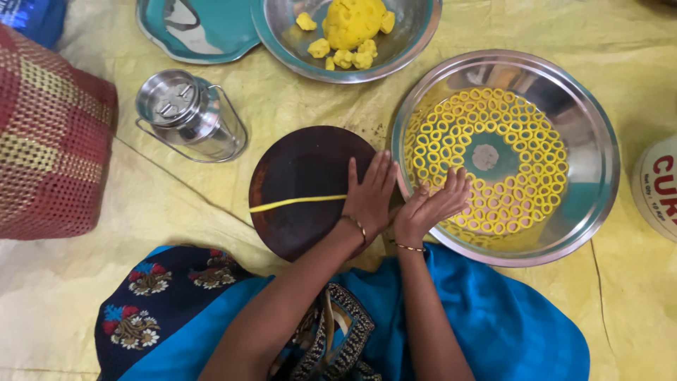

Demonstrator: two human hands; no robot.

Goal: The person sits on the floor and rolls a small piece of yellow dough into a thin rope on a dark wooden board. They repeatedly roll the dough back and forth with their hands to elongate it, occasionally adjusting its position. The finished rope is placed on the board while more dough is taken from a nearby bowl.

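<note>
Both hands [398, 201] on yellow dough rope [296, 203]

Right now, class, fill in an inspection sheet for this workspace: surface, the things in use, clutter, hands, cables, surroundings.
Surface: yellow sheet covers the floor, creased.
Things in use: dark round board bears a thin yellow dough strand; large steel plate holds rows of yellow dough rings.
Clutter: steel bowl with a yellow dough lump and small bits; lidded steel can; teal tray.
Hands: left hand flat on the strand's end at the board's edge; right hand over the plate's near rim, touching the rings.
Cables: nothing seen.
Surroundings: red woven basket at left; white container at the right edge.
</note>
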